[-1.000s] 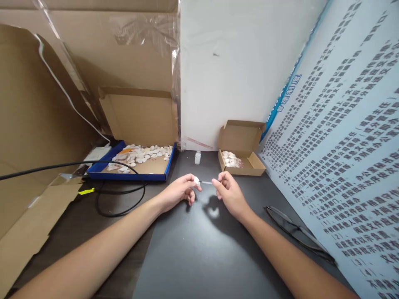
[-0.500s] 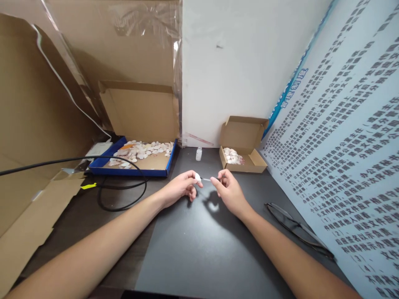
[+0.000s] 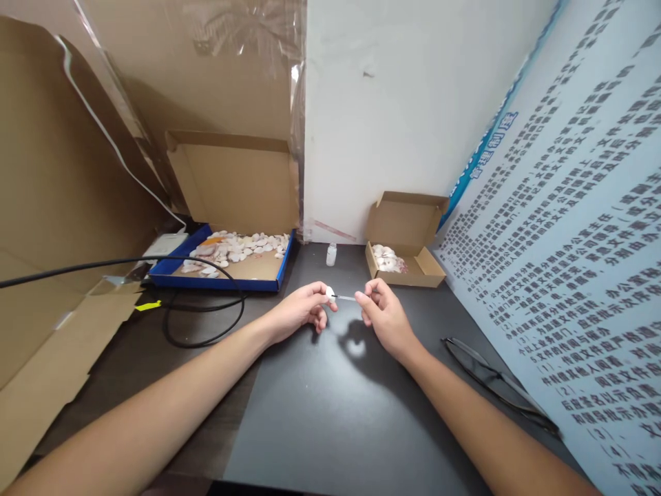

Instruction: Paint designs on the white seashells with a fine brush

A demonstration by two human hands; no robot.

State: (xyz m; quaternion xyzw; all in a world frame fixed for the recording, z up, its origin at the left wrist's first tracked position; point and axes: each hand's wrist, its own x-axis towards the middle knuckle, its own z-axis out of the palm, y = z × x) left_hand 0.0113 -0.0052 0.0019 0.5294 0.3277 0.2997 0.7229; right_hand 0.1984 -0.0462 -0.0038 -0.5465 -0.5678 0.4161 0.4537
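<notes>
My left hand (image 3: 304, 310) pinches a small white shell (image 3: 330, 294) between thumb and fingertips, with its other fingers curled below. In my right hand (image 3: 383, 313), thumb and fingers close on a thin brush (image 3: 345, 297) with a pale shaft and a dark tip. That tip points left and lies at the shell; whether it touches cannot be made out. Both hands are above the dark grey mat. Behind them stands a small clear bottle (image 3: 331, 255) with whitish contents.
At the back left, a blue-rimmed box (image 3: 222, 282) holds many shells. A smaller cardboard box (image 3: 421, 277) with pale shells stands back right. Black cable (image 3: 240, 313) loops on the left; eyeglasses (image 3: 496, 375) lie on the right beside a printed poster (image 3: 583, 227).
My right hand has shifted slightly right, and more of the brush's shaft and its dark tip now show. The view has moved a little; my left hand still holds the shell.
</notes>
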